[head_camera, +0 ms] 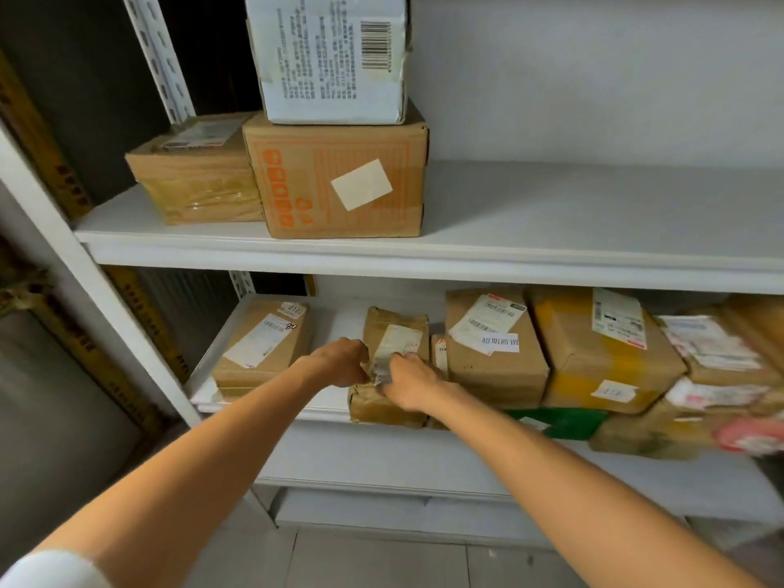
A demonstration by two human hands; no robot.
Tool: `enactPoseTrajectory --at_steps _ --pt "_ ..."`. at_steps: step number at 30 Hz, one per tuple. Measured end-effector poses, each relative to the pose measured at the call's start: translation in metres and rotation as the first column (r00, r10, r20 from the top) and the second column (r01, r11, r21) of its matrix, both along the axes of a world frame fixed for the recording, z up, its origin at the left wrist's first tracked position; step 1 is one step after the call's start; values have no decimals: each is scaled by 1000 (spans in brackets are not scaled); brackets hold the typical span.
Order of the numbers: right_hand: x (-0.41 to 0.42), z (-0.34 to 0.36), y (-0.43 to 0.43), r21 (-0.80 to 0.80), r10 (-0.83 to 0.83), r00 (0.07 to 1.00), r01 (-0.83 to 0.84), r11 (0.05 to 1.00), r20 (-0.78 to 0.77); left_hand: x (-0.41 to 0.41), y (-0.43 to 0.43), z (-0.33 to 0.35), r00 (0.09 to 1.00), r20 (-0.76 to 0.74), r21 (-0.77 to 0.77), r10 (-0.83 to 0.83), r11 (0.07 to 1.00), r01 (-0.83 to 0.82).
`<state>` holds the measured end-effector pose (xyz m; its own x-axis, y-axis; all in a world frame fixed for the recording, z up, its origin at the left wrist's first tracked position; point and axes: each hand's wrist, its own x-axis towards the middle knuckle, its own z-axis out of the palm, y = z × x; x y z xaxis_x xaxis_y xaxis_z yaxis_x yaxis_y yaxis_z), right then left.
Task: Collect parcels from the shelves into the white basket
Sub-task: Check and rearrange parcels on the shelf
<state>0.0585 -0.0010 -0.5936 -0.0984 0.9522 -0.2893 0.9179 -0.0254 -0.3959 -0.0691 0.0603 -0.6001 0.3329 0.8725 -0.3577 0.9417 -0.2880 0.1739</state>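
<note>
A small brown parcel [396, 328] with a creased white label stands on the middle shelf [326, 407], on top of another brown parcel [382, 407]. My left hand [341, 360] grips its left front edge with curled fingers. My right hand [407, 379] grips its right front corner, over the label. The white basket is not in view.
The same shelf holds a flat labelled parcel [263, 345] at the left and several brown, yellow-taped and green parcels [602, 354] at the right. The upper shelf [551, 252] carries two brown boxes [339, 180] and a white box [331, 57]. A white upright [85, 282] stands at the left.
</note>
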Motion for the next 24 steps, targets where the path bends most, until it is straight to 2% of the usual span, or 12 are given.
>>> enactPoseTrajectory --at_steps 4,8,13,15,18,19,22,24 --pt "2 -32 2 -86 -110 992 105 991 -54 5 11 -26 996 67 0 53 999 -53" --pt "7 -58 9 -188 -192 981 191 963 13 13 24 -56 966 193 -61 169 985 -160" --pt "-3 -78 11 -61 -248 967 252 966 58 8 35 -80 880 374 -137 294 956 -261" --pt "-8 -87 9 -14 -269 963 269 963 15 -3 32 -86 824 441 -136 355 934 -330" --pt "-15 -91 3 62 -294 954 297 953 -57 -23 21 -91 650 560 -275 513 856 -438" --pt "-17 -92 2 74 -304 948 311 948 -95 -30 19 -92 623 573 -292 532 843 -451" --pt "-19 -94 4 58 -353 890 384 921 -289 -48 12 -93 675 550 -225 492 865 -448" --pt "-15 -92 5 -21 -394 845 415 910 -362 -56 5 -92 682 546 -236 487 870 -433"
